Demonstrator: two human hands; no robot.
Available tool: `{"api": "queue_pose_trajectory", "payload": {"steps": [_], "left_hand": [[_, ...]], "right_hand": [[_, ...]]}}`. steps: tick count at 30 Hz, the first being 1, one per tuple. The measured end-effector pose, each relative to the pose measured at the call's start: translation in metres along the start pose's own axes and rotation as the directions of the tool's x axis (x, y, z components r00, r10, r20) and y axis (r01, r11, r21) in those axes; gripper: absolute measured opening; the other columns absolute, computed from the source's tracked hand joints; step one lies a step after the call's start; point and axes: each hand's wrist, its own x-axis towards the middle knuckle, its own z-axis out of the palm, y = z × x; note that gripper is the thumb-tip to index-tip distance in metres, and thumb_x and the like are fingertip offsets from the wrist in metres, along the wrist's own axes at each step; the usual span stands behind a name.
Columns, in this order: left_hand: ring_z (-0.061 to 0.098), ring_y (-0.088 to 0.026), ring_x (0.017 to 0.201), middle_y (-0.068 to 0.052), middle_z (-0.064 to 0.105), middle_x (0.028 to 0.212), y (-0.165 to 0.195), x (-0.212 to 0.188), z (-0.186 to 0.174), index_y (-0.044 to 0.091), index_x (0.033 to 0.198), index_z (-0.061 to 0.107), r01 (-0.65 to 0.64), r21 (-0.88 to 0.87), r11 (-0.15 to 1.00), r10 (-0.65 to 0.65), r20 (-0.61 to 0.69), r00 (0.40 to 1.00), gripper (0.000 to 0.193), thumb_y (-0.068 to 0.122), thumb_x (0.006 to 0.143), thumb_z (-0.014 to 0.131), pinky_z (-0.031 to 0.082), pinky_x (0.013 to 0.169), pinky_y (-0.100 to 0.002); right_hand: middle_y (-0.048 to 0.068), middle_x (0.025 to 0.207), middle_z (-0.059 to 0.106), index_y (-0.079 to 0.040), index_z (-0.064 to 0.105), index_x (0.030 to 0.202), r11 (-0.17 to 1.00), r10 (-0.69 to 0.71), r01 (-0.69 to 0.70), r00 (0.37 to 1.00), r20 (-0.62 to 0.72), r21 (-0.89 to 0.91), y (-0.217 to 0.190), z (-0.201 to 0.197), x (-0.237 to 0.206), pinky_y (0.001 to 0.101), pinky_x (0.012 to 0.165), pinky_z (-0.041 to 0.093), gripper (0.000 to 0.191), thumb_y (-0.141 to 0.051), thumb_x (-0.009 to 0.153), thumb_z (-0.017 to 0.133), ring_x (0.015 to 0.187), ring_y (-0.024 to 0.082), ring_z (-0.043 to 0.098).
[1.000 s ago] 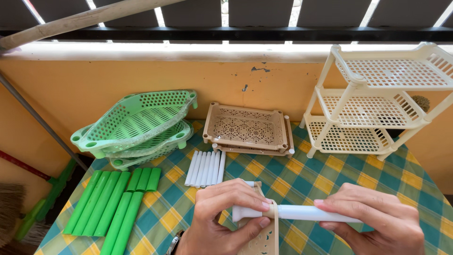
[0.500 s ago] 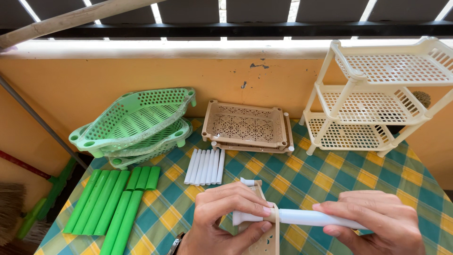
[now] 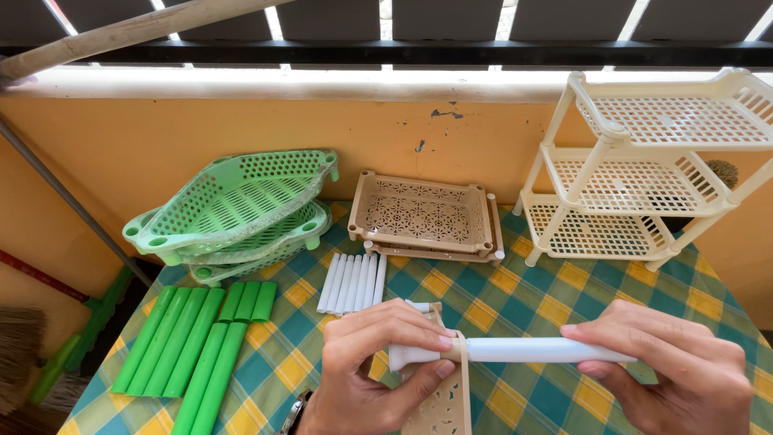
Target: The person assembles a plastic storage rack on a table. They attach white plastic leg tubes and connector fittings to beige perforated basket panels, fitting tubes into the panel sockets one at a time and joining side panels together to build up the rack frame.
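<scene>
Head view, lower centre of the frame: the left hand [image 3: 366, 362] has its fingers closed around the flared white end of a white tube [image 3: 531, 350], at the point where the tube passes through the corner of a beige perforated tray [image 3: 443, 403] held on edge. The right hand [image 3: 684, 366] sits at lower right, fingers pinched closed on the opposite end of the same tube, which lies level across the frame between the two hands. Both hands are above a counter [image 3: 564, 298] covered in a green, yellow and white checked cloth. Just above the left hand lies a row of loose white tubes [image 3: 353, 283], side by side. At lower left lie green tubes [image 3: 193, 342] in two lengths. At centre left are stacked green perforated trays [image 3: 237, 209], tilted. At upper centre is a stack of beige trays [image 3: 423, 217], flat against the wall. At upper right stands an assembled cream three-tier rack [image 3: 644, 169]. A broom [image 3: 16, 354] shows at the far left edge.
</scene>
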Motion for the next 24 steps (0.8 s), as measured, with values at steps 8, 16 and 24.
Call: {"api": "queue_pose_trajectory", "payload": {"steps": [8, 16, 24], "left_hand": [[0.081, -0.024, 0.093, -0.011, 0.079, 0.096, -0.005, -0.001, 0.001, 0.003, 0.099, 0.075, -0.001, -0.013, 1.000, 0.001, -0.008, 1.000, 0.020, -0.001, 0.083, 0.087, 0.063, 0.085, -0.035], [0.080, -0.024, 0.091, -0.012, 0.080, 0.096, -0.007, -0.002, 0.002, 0.003, 0.098, 0.075, 0.008, -0.019, 1.000, -0.009, -0.009, 1.000, 0.020, -0.002, 0.082, 0.086, 0.063, 0.083, -0.034], [0.080, -0.024, 0.093, -0.012, 0.080, 0.098, -0.006, -0.002, 0.005, 0.003, 0.099, 0.075, 0.018, -0.019, 1.000, -0.018, -0.003, 1.000, 0.022, -0.003, 0.081, 0.086, 0.063, 0.088, -0.036]], "right_hand": [[0.008, 0.080, 0.074, -0.003, 0.077, 0.107, 1.000, -0.004, 0.007, 0.995, 0.101, -0.023, 0.017, -0.002, -0.005, 0.0271, 0.060, 0.055, 0.031, -0.019, 0.080, 0.081, 0.073, 0.016, 0.068], [0.011, 0.083, 0.075, -0.001, 0.076, 0.104, 0.997, -0.044, 0.051, 0.993, 0.109, -0.066, 0.028, 0.003, -0.010, 0.0327, 0.070, 0.057, 0.028, -0.020, 0.084, 0.077, 0.077, 0.022, 0.073], [0.011, 0.079, 0.074, 0.000, 0.071, 0.095, 0.998, -0.052, 0.056, 0.986, 0.155, -0.019, 0.034, 0.002, -0.014, 0.0342, 0.068, 0.056, 0.025, -0.024, 0.092, 0.068, 0.074, 0.026, 0.076]]}}
